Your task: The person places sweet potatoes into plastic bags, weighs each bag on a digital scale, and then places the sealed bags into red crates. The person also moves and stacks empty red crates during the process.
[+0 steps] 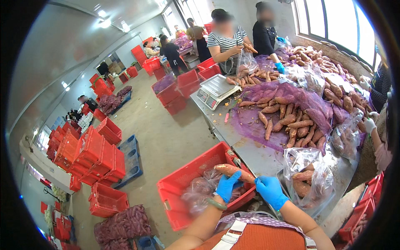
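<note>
A long sweet potato lies across the space between my two blue-gloved hands, above the near edge of a red crate. My left hand is wrapped round it from below. At its right end the fingers of my right hand close on the tip. The red crate holds clear plastic bags with sweet potatoes inside. To the right of my right hand, an open clear bag with several sweet potatoes stands at the table's near edge.
On the metal table, purple netting lies under a heap of sweet potatoes. A weighing scale sits farther back. Co-workers stand around the table. Stacked red crates, a blue pallet and filled net sacks occupy the left floor.
</note>
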The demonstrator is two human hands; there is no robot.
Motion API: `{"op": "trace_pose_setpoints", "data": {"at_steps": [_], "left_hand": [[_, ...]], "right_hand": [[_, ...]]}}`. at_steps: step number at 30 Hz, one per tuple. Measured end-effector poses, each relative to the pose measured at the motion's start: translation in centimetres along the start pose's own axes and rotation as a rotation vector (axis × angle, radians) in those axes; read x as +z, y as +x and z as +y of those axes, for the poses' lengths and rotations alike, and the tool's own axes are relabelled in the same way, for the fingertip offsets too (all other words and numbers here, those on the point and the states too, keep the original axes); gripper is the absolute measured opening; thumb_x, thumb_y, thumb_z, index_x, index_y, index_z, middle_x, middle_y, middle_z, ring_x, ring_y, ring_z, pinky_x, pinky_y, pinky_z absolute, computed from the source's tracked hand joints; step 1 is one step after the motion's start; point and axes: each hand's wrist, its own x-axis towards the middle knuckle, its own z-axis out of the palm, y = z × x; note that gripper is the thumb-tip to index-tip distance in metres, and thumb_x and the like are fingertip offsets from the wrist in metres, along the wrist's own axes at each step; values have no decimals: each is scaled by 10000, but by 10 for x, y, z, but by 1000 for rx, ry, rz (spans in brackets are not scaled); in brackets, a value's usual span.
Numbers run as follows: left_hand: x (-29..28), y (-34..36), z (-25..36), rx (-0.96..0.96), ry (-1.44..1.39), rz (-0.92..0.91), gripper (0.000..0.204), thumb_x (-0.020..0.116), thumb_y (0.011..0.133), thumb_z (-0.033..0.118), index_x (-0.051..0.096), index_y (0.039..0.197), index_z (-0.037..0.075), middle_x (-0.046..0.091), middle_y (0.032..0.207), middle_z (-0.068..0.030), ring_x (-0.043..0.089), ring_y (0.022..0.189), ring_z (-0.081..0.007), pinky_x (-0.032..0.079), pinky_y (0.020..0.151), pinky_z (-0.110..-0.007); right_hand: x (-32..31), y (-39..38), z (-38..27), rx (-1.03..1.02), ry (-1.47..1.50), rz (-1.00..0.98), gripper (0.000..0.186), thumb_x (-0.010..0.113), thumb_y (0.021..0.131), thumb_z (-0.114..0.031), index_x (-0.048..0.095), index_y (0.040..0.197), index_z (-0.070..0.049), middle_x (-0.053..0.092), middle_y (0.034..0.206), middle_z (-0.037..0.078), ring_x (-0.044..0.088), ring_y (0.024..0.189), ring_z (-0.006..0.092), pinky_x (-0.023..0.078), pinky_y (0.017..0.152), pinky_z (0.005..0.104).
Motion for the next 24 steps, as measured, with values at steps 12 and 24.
{"op": "trace_pose_setpoints", "data": {"at_steps": [12, 24], "left_hand": [[-15, 13, -15, -200, -98, -133, 295, 598, 818, 238, 505, 1053, 85, 566, 953, -63, 568, 874, -189, 484, 723, -312], [7, 2, -20, -124, -158, 12, 357, 604, 814, 236, 455, 1098, 79, 557, 983, -76, 560, 893, -198, 479, 748, -310]], "right_hand": [[-2, -11, -9, 90, 101, -120, 294, 483, 835, -279, 579, 774, -8, 517, 599, 159, 506, 537, 253, 399, 514, 352], [-10, -15, -7, -152, 6, 68, 358, 467, 871, -330, 536, 691, -29, 543, 625, 160, 541, 560, 335, 409, 500, 381]]}}
